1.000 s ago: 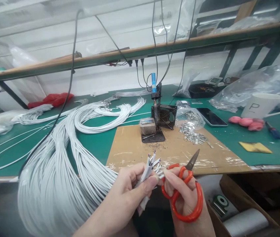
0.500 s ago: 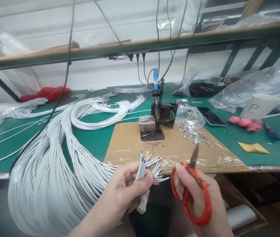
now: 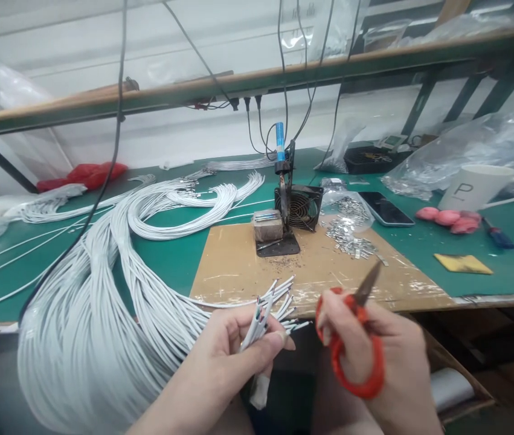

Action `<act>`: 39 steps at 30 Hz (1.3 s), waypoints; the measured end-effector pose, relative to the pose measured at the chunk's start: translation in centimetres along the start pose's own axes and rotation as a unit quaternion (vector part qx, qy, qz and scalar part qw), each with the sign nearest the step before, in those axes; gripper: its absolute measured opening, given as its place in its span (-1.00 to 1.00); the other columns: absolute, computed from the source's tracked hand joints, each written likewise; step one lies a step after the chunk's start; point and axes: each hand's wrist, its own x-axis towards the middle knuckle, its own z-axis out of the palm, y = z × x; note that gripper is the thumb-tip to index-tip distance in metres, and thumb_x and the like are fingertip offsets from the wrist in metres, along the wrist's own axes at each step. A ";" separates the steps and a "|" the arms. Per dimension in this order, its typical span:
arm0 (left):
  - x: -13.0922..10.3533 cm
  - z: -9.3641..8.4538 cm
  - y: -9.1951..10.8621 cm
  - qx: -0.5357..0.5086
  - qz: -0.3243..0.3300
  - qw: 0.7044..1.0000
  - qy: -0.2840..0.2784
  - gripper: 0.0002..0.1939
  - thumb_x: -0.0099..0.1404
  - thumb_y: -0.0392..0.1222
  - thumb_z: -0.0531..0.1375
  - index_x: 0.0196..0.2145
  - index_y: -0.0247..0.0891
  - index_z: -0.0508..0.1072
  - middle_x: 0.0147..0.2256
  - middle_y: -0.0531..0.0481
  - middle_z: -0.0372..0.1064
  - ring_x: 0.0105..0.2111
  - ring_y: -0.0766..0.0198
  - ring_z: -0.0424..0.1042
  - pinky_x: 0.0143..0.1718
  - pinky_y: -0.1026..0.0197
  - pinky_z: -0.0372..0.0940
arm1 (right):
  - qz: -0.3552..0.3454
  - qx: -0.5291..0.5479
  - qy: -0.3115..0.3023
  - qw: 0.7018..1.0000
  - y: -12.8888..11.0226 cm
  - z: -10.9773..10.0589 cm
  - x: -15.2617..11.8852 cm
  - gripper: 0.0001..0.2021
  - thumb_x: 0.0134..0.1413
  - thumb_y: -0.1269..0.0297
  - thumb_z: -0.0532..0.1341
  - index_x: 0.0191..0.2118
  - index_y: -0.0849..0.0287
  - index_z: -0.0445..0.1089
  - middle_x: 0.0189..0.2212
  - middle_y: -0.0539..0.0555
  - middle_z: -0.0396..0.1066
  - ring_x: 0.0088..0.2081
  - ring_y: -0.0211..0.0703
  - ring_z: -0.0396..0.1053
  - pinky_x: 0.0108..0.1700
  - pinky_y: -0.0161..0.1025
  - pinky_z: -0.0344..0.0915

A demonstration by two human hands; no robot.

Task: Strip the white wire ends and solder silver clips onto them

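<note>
My left hand (image 3: pixel 238 356) is closed around a few white cable ends (image 3: pixel 257 323), whose coloured inner wires show at the tips. A pale wrapped tip, perhaps taped, pokes out below its fingers. Beside that hand, more white cable ends (image 3: pixel 284 296) fan out over the front of the cardboard. They belong to a large bundle of white cables (image 3: pixel 98 314) that droops over the table's front edge at the left. My right hand (image 3: pixel 369 356) grips orange-handled scissors (image 3: pixel 351 344); their blades point up and away from me, apart from the cables.
On the cardboard sheet (image 3: pixel 224 254) stand a soldering iron (image 3: pixel 280 145) in a holder, a small fan (image 3: pixel 304 208) and a pile of metal connectors (image 3: pixel 351 238). To the right lie a phone (image 3: pixel 386 208), a mug (image 3: pixel 478 187) and a yellow sponge (image 3: pixel 462 263). A shelf (image 3: pixel 247 87) spans the back.
My right hand has shifted slightly right with the scissors, turning their blades further right. The cable tips in my left hand have tilted and bunched lower. The view has moved a little.
</note>
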 end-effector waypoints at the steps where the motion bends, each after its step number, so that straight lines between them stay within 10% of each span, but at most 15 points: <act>1: 0.0 -0.1 -0.1 -0.004 -0.007 1.000 0.002 -0.67 0.33 0.07 0.34 -0.32 -0.28 0.51 -0.59 0.16 0.18 -0.62 0.43 0.07 -0.63 0.39 0.04 | 0.019 0.026 0.027 0.999 -0.1 -0.1 0.1 -0.54 0.15 -0.03 0.37 -0.61 0.15 0.35 -0.61 -0.01 0.31 -0.53 -0.25 0.22 -0.52 -0.33 0.12; 9: -0.4 -0.1 0.3 0.023 -0.009 1.000 0.001 -0.63 0.34 0.08 0.32 -0.38 -0.31 0.52 -0.60 0.18 0.10 -0.61 0.44 -0.02 -0.59 0.33 -0.12 | -0.061 -0.005 -0.151 0.987 -0.4 -0.7 0.2 -0.90 0.09 0.18 0.40 -0.31 -0.01 0.71 -0.35 0.02 0.60 -0.29 -0.09 0.55 -0.23 -0.30 0.42; 15: -0.8 -0.4 0.4 0.075 -0.013 0.997 -0.030 -0.63 0.42 0.09 0.25 -0.37 -0.29 0.51 -0.60 0.21 0.01 -0.59 0.40 -0.11 -0.56 0.24 -0.19 | -0.244 -0.117 -0.246 0.931 -0.7 -1.8 1.3 -0.75 0.22 0.42 0.25 -0.48 0.15 0.55 -0.59 -0.05 0.32 -0.53 -0.29 0.25 -0.47 -0.33 0.22; 20: -1.1 -0.7 0.5 0.113 -0.034 0.992 -0.042 -0.59 0.40 0.16 0.24 -0.34 -0.29 0.53 -0.58 0.19 0.02 -0.55 0.38 -0.06 -0.51 0.21 -0.18 | -0.395 -0.230 -0.276 0.846 -0.8 -3.0 2.0 -0.83 0.04 0.55 0.30 -0.52 0.22 0.46 -0.58 -0.03 0.24 -0.52 -0.30 0.21 -0.51 -0.33 0.18; 23: -1.3 -1.0 0.6 0.125 -0.042 0.991 -0.031 -0.57 0.39 0.17 0.24 -0.35 -0.29 0.57 -0.59 0.16 0.06 -0.56 0.37 -0.02 -0.50 0.20 -0.16 | -0.438 -0.266 -0.191 0.837 -0.3 -5.3 2.9 -0.86 0.10 0.49 0.28 -0.44 0.19 0.51 -0.51 0.04 0.44 -0.49 -0.24 0.37 -0.44 -0.32 0.35; 27: -1.4 -1.3 0.8 0.083 -0.053 0.995 0.008 -0.58 0.35 0.16 0.27 -0.38 -0.29 0.56 -0.63 0.16 0.07 -0.61 0.39 -0.05 -0.54 0.22 -0.18 | -0.308 -0.249 0.002 0.918 0.6 -7.9 3.6 -0.91 0.10 0.25 0.39 -0.32 0.12 0.64 -0.37 0.08 0.62 -0.40 -0.07 0.58 -0.22 -0.23 0.53; 32: -1.0 -1.2 0.7 0.047 -0.052 0.998 0.003 -0.57 0.35 0.18 0.28 -0.37 -0.29 0.52 -0.66 0.20 0.07 -0.67 0.45 -0.11 -0.64 0.28 -0.22 | -0.200 -0.126 -0.107 0.966 0.9 -5.0 2.1 -0.93 0.12 0.29 0.39 -0.32 0.03 0.68 -0.39 -0.02 0.63 -0.41 -0.17 0.57 -0.32 -0.40 0.50; 39: -1.0 -1.0 0.5 0.026 -0.057 0.998 0.011 -0.61 0.31 0.13 0.34 -0.39 -0.29 0.48 -0.60 0.15 0.20 -0.66 0.48 -0.07 -0.65 0.32 -0.23 | -0.156 -0.090 -0.237 0.955 -0.1 -1.7 0.7 -0.87 0.22 0.27 0.29 -0.26 0.05 0.64 -0.39 0.00 0.54 -0.25 -0.14 0.56 -0.28 -0.38 0.42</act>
